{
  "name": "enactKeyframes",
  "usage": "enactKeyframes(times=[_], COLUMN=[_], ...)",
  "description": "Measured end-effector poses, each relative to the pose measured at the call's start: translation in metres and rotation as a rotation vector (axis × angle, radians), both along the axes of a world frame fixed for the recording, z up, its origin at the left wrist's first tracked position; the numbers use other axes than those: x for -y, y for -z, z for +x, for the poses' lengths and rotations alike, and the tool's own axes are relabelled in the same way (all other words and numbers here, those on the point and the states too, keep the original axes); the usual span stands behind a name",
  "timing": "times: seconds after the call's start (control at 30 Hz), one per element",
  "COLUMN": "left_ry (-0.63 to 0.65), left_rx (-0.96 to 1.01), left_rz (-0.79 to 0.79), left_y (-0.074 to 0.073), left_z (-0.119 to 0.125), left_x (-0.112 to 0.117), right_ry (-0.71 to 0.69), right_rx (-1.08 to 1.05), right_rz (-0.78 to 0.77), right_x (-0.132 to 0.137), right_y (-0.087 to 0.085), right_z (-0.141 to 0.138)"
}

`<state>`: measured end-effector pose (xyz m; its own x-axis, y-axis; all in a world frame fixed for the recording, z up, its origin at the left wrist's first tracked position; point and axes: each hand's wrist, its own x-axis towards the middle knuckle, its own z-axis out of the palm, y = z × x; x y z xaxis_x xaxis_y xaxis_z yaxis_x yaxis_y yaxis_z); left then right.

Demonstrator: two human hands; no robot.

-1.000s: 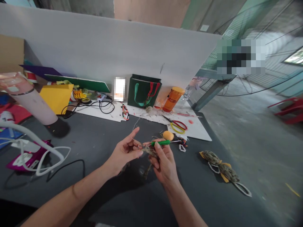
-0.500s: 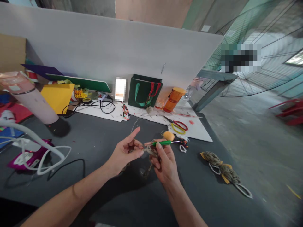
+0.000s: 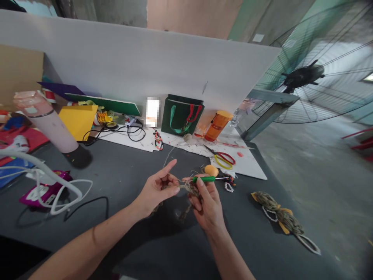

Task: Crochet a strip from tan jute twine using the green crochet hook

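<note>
Had my left hand pinching the knotted twine to keep it steady, while my right hand clamped a green-handled crochet hook beside it, shaft toward 3 o'clock.

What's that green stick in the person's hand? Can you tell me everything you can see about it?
It's a green-handled crochet hook, with a smooth handle that looks like plastic and a thin, shiny metal shaft pointing right, lying almost level. The person's right hand grips the handle between its fingers, above the dark tabletop. A tangle of rough brown twine lies just below it. The tip is too small to see clearly.
</note>
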<state>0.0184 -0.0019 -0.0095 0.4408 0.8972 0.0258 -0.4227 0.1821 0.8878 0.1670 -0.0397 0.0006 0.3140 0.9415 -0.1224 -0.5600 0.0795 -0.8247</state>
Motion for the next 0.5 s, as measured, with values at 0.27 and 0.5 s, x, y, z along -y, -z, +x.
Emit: enactKeyframes(times=[0.27, 0.5], left_ry=[-0.004, -0.01], left_rx=[0.003, -0.025], left_rz=[0.0, -0.001], left_y=[-0.0027, -0.0021], left_z=[-0.0008, -0.001], left_x=[-0.0005, -0.0005], right_ry=[-0.011, -0.022], right_rx=[0.01, 0.091], right_rz=[0.025, 0.088], right_x=[0.0, -0.0002], right_y=[0.0028, 0.0034], right_z=[0.0004, 0.0044])
